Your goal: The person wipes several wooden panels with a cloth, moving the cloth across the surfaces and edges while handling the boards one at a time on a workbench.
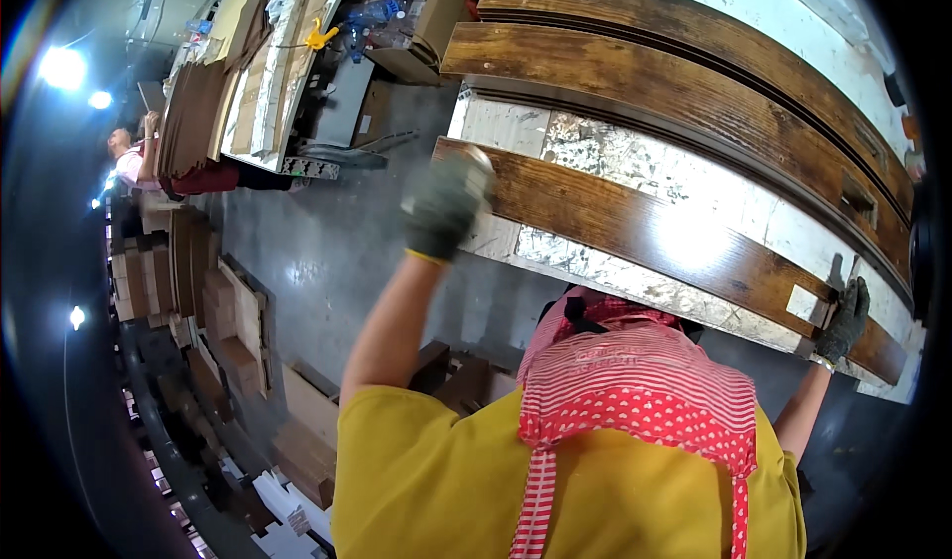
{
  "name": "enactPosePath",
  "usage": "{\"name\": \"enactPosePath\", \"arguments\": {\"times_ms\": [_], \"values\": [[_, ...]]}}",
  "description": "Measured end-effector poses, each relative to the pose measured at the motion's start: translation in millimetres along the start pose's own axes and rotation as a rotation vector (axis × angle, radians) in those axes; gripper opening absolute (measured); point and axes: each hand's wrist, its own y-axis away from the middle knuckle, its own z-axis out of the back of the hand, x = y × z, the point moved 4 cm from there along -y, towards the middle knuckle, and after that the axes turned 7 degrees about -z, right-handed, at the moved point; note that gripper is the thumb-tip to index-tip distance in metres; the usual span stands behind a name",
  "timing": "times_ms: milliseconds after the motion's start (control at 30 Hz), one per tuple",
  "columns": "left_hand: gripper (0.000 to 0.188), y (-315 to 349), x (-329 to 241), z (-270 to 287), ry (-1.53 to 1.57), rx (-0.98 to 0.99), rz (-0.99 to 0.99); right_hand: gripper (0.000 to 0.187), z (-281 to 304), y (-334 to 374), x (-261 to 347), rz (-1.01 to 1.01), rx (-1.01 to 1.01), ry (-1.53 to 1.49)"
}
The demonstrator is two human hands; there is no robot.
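My left hand (446,202), in a grey glove with a yellow cuff, grips the left end of a long dark brown wooden board (635,227). My right hand (843,321), in a dark glove, holds the same board at its right end. The board lies along the near edge of a worn white workbench (635,162). A small pale patch (801,303) sits on the board close to my right hand. My yellow shirt and red patterned apron fill the lower part of the view.
Two more dark boards (684,93) (694,28) lie farther back on the bench. Across the grey floor stands another bench (278,93) with a yellow clamp (317,35) and bottles. Stacked wood panels (188,261) and cardboard line the left. A person (129,157) works far left.
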Motion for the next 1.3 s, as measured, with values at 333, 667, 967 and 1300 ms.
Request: {"name": "enactPosePath", "arguments": {"times_ms": [333,667,967,1300], "values": [[0.018,-11,-53,34,-0.112,0.270,-0.075,0.034,-1,2,3,0.079,0.042,0.031],[0.024,10,-35,7,-0.247,0.490,-0.054,0.034,-10,15,10,0.086,0.034,0.040],[0.026,-37,-30,57,-0.131,0.079,-0.083,0.034,-13,22,18,0.097,0.037,0.048],[0.030,1,46,22,-0.267,0.152,-0.038,0.028,-30,31,37,0.096,0.085,-0.064]]}}
